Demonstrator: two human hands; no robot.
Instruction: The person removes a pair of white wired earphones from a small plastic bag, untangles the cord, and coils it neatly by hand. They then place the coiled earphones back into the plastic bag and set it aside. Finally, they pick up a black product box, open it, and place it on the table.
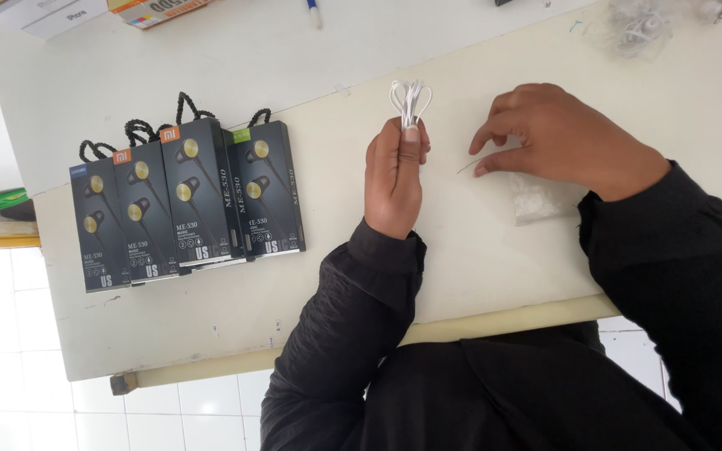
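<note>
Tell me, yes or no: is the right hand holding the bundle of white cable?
No. The left hand grips the white cable, while the right hand rests on the table.

A white worktop (169,317) with a pale wooden front edge carries four dark earphone boxes (185,205) lying flat in an overlapping row on its left part, their black cord loops pointing to the far side. A small clear plastic bag (536,203) lies flat near the right. At the far right corner sits what seems a heap of clear bags with white cables (637,27), blurred.
</note>
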